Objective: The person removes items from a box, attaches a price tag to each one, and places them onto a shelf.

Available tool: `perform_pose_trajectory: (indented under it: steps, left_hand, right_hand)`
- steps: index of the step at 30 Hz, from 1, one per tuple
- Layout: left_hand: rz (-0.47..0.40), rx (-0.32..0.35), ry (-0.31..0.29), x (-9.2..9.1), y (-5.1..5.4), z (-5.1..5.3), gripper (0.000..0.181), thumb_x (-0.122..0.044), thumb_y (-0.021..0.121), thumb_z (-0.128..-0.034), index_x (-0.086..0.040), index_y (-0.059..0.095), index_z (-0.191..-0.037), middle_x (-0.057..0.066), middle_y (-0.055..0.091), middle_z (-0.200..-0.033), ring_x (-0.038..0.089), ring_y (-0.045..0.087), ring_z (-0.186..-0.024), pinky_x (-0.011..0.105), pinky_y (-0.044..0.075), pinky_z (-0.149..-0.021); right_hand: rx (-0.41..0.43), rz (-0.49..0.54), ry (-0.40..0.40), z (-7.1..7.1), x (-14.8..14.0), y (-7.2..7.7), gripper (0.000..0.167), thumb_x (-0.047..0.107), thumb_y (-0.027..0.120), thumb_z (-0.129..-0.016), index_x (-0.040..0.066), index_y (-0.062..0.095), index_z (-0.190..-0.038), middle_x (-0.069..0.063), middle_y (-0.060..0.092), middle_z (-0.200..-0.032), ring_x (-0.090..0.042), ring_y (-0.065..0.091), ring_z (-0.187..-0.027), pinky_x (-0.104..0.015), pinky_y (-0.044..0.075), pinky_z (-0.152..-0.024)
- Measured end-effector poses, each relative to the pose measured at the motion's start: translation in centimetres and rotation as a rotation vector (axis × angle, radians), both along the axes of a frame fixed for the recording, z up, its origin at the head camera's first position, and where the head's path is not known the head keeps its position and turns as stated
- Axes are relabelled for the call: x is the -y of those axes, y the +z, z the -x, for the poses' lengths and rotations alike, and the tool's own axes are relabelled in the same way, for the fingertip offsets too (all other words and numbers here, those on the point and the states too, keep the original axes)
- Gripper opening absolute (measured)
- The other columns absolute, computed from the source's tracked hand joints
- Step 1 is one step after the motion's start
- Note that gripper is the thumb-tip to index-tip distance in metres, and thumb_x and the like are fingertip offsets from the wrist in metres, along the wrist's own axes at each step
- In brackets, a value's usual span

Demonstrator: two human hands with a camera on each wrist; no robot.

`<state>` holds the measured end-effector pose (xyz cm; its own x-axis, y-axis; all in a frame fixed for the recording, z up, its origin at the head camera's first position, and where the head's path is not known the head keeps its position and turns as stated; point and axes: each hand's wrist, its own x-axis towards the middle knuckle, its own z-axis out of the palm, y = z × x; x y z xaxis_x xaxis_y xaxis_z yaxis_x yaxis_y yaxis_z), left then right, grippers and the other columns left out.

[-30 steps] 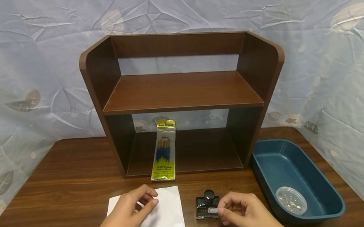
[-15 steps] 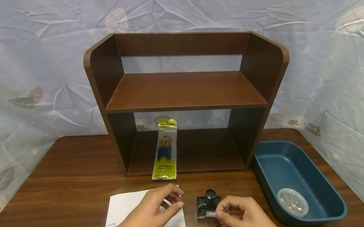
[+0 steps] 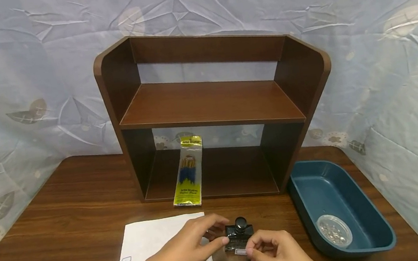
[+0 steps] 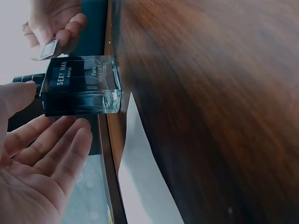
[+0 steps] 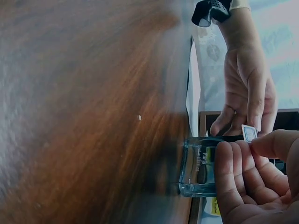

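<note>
A dark glass perfume bottle [image 3: 236,242] with a round black cap stands upright on the table; lettering shows on its face in the left wrist view. Beside its left side is my left hand [image 3: 192,246], thumb and fingers spread loosely around the bottle [image 4: 81,88], very near or touching it. My right hand [image 3: 276,249] pinches a small white label [image 3: 241,252] with a printed border between thumb and fingertip, in front of the bottle's lower right. In the right wrist view the label [image 5: 249,133] stands out from the fingertips. Partly under my left forearm lies a white sheet [image 3: 152,239] with several similar labels.
Behind stands a brown two-tier shelf [image 3: 212,123], a packet of artist brushes [image 3: 187,175] leaning in its lower level. To the right is a blue tray [image 3: 334,175] holding a round clear container [image 3: 334,231] of small shiny pieces. Patterned cloth [image 3: 48,81] hangs behind.
My left hand has moved right from over the sheet to the bottle's side, uncovering labels on the sheet. My right hand keeps the label, now slightly lower at the bottle's front.
</note>
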<state>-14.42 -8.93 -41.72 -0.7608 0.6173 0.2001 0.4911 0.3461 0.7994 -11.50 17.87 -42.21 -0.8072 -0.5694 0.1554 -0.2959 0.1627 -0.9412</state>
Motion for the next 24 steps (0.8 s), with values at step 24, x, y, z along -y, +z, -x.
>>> perform_pose_trajectory:
  steps: [24]
  left_hand:
    - [0.099,0.001,-0.007,-1.4,-0.2,0.7,0.032,-0.019,0.074,-0.0986,-0.011,0.066,-0.129,0.002,0.077,-0.121,0.008,0.072,-0.111,0.028,0.059,-0.097]
  right_hand:
    - [-0.054,-0.180,-0.141,-0.3,0.1,-0.8,0.015,0.021,0.072,-0.100,0.007,0.075,-0.095,-0.006,0.076,-0.084,0.005,0.066,-0.080,-0.021,0.060,-0.069]
